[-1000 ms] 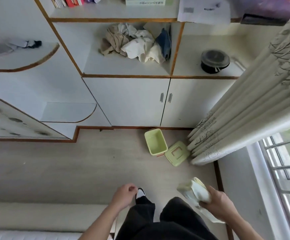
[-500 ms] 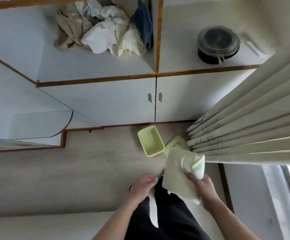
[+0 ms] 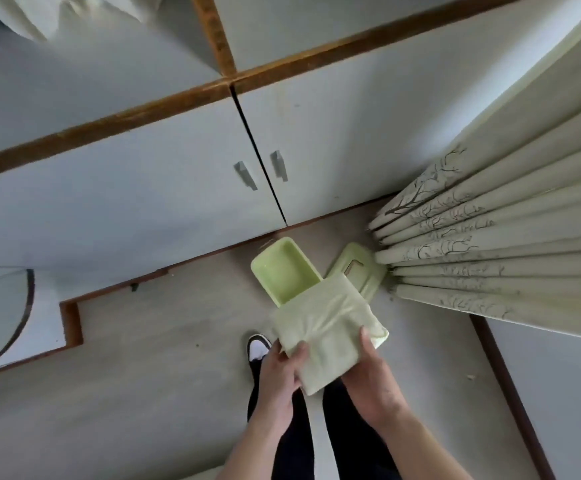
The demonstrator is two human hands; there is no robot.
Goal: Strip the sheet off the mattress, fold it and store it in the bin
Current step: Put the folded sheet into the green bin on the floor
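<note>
Our left hand (image 3: 280, 372) pinches the near left corner of the folded sheet (image 3: 327, 332), and our right hand (image 3: 368, 379) grips its near right edge. We hold it just over the open green bin (image 3: 284, 268), whose lid (image 3: 356, 271) lies beside it on the floor. The sheet looks soft, light and floppy, so holding both sides should keep it folded.

Soft, even daylight, faint shadows, slight motion blur, strong wide-angle warping at edges.
</note>
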